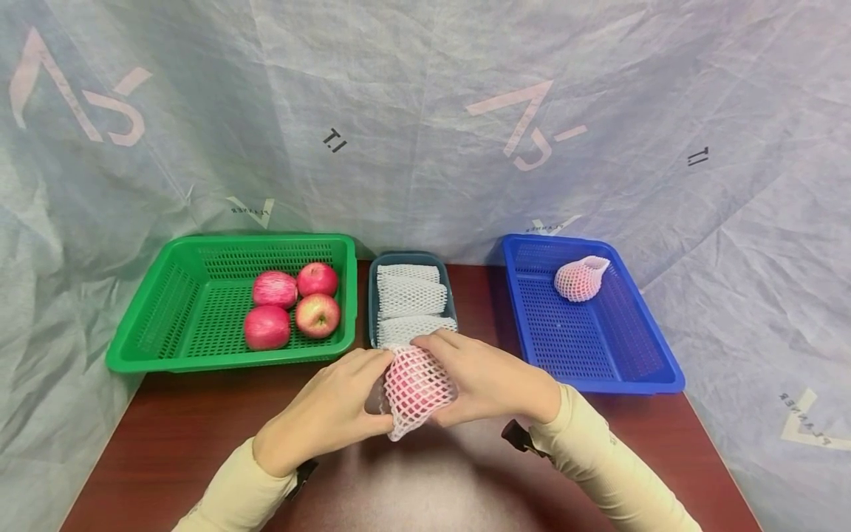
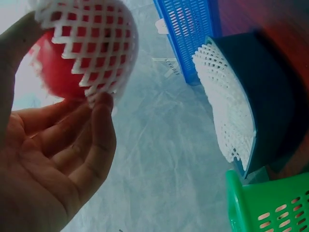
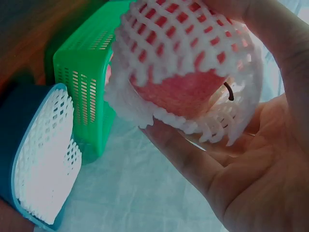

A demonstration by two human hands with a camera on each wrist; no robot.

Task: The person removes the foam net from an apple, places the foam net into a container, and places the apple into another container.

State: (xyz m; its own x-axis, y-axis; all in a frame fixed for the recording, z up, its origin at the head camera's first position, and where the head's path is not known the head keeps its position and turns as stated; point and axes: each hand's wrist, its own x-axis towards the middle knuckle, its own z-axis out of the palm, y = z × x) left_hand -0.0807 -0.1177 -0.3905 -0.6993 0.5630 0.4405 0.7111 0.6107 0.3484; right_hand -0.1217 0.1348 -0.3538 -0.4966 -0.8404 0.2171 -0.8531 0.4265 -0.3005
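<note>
A red apple sits inside a white foam net sleeve, above the table near its middle. My left hand pinches the net's edge between thumb and fingertips. From the other side my right hand holds the netted apple, its thumb and fingers curled round the foam. In the right wrist view the net's mouth gapes, showing bare red skin and the brown stem. Part of the apple's side also shows past the net edge in the left wrist view.
At the left, a green basket holds several bare apples. A dark teal bin of white foam nets stands behind my hands. On the right, a blue basket contains one netted apple. A grey cloth hangs behind.
</note>
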